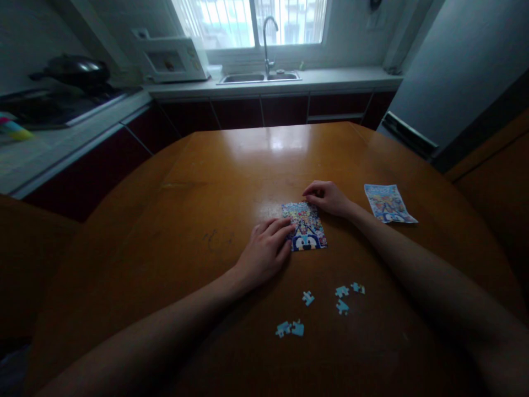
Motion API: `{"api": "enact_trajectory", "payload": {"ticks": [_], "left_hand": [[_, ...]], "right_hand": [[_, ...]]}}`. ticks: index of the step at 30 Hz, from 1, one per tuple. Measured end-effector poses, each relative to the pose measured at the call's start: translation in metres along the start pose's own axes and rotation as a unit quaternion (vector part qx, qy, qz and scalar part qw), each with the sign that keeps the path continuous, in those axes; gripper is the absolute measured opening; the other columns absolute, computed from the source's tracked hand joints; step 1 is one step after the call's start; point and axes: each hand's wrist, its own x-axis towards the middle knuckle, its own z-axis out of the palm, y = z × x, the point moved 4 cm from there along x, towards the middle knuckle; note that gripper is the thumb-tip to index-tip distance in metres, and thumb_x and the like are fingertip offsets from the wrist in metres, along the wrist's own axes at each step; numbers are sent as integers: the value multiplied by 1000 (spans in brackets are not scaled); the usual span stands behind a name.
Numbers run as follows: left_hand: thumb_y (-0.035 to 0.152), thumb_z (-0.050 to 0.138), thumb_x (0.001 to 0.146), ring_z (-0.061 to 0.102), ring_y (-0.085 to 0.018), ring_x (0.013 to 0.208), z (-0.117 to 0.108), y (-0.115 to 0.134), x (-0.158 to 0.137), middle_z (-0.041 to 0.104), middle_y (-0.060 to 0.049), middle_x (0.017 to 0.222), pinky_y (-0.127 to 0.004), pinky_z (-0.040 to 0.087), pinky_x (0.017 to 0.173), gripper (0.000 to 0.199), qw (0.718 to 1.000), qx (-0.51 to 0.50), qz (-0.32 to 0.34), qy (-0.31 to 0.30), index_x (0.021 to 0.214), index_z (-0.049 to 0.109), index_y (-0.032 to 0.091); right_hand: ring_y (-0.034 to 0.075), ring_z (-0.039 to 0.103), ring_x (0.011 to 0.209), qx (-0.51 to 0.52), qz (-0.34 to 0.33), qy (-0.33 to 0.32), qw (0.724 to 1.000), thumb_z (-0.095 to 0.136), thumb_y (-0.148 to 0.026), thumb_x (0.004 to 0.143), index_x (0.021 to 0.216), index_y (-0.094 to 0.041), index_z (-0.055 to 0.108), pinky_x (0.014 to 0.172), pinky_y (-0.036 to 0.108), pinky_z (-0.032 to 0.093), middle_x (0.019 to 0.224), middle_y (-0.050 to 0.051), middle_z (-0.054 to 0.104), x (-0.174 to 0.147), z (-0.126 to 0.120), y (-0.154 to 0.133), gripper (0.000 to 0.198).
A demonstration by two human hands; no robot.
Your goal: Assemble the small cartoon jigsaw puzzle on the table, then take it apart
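Observation:
A jigsaw puzzle (pixel 308 223) with a blue cartoon dog face along its near edge lies flat on the wooden table. My left hand (pixel 268 245) rests palm down at its left side, fingers stretched over that edge. At the puzzle's far edge is my right hand (pixel 326 197), with thumb and fingertips brought together in a pinch; whatever they hold is too small to make out. Several light-blue loose pieces lie nearer to me, among them a single puzzle piece (pixel 308 298), a pair of pieces (pixel 297 328) and a group to the right (pixel 342 307).
A creased picture sheet (pixel 388 203) lies on the table (pixel 198 182) beyond my right forearm. Past the table's far edge stand a counter with a sink (pixel 243 78) and faucet, a microwave (pixel 173 59), and a wok (pixel 76 70) on the stove. A refrigerator (pixel 458 71) is at right.

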Motion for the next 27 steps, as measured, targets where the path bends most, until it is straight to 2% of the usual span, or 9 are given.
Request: {"api": "enact_trajectory", "payload": {"ticks": [2,4,11,17,22,27], "left_hand": [[25,55,101,47,-28,135,0,0,0,57,-3,148,-54,40,114,37,1000,1,1,3,137,60,26],[25,55,101,47,-28,135,0,0,0,57,-3,147,-54,40,113,37,1000,2,2,6,137,60,27],[25,54,101,48,-28,134,-1,1,1,57,-3,148,-54,40,113,36,1000,5,-1,0,136,61,26],[26,54,101,46,-28,136,-2,1,1,57,-3,148,-54,40,113,36,1000,8,0,-2,137,60,26],[27,54,101,47,-28,135,-2,1,0,57,-4,148,-54,40,113,36,1000,6,1,0,137,60,26],[26,54,101,47,-29,136,-3,2,1,57,-4,148,-54,39,114,36,1000,1,-1,-1,136,61,26]], "right_hand": [[18,61,73,11,18,45,999,60,-17,80,87,-18,77,68,34,48,82,6,70,0,-4,5,18],[19,62,77,21,10,55,998,56,-12,77,80,-19,78,71,35,49,84,6,69,-1,-4,7,23],[19,61,83,19,-78,-19,997,52,-3,67,66,-24,78,79,37,50,85,5,65,-2,6,0,33],[20,62,87,34,-67,15,997,52,-3,73,74,-24,80,79,37,51,91,5,67,-3,3,4,35],[20,61,86,-2,-85,-21,996,56,-5,76,71,-26,80,85,39,50,87,5,69,-3,7,0,32],[22,63,91,-11,-84,0,996,59,-11,82,78,-27,82,86,41,51,92,6,71,-3,6,-2,28]]}}
